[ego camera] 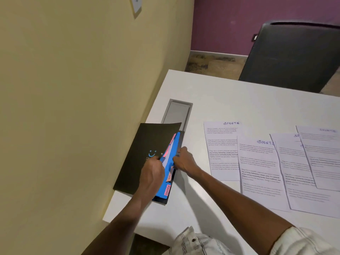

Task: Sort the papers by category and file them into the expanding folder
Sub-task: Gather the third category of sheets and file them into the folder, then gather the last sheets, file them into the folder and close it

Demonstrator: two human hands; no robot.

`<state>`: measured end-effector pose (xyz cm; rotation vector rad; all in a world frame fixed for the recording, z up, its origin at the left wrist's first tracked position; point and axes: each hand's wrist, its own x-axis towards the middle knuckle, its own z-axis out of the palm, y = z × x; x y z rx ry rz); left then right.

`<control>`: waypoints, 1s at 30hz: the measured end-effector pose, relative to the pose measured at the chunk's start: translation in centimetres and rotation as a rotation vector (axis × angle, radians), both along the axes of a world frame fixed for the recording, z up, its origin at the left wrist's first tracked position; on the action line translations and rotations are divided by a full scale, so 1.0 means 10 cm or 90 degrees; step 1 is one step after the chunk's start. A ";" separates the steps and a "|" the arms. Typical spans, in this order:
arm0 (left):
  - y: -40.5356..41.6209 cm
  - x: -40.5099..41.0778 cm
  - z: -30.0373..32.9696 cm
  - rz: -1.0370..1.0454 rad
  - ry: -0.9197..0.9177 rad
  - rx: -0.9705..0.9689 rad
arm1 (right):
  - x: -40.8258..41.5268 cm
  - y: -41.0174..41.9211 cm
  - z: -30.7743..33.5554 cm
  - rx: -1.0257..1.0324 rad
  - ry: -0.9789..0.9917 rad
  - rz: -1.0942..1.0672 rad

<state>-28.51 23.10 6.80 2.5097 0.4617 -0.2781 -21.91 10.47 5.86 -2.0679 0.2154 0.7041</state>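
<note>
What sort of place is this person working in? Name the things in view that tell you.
Probably an office or study room: a white desk with a built-in cable hatch, a black office chair and printed sheets headed "SPORTS".

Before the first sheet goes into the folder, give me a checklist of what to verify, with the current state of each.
1. Black expanding folder lies open on the white table: ok.
2. Left hand holds the folder's cover back: ok.
3. Right hand spreads the blue dividers: ok.
4. Pink tab reading SPORTS visible: ok.
5. Printed sheets headed SPORTS lie within reach: ok.
6. Which pocket is open: cannot tell.
</note>
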 end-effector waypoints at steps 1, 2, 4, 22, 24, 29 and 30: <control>-0.06 -0.04 -0.04 -0.048 0.002 0.026 | -0.03 -0.08 -0.01 -0.004 0.006 0.001; -0.14 -0.09 -0.06 -0.080 0.003 0.040 | -0.06 -0.15 -0.03 -0.006 0.012 0.006; -0.25 -0.17 -0.15 -0.126 -0.007 0.049 | -0.12 -0.27 -0.05 -0.007 0.018 0.017; -0.72 0.03 -0.14 -0.062 -0.045 -0.059 | -0.41 -1.16 0.03 0.061 0.024 -0.064; -0.83 0.06 -0.14 -0.064 -0.050 -0.045 | -0.43 -1.37 0.02 0.055 0.019 -0.087; -1.22 0.16 -0.12 -0.068 -0.039 -0.107 | -0.44 -1.95 -0.05 0.006 0.005 -0.144; -1.29 0.18 -0.14 -0.069 -0.034 -0.118 | -0.44 -2.08 -0.07 -0.010 -0.006 -0.152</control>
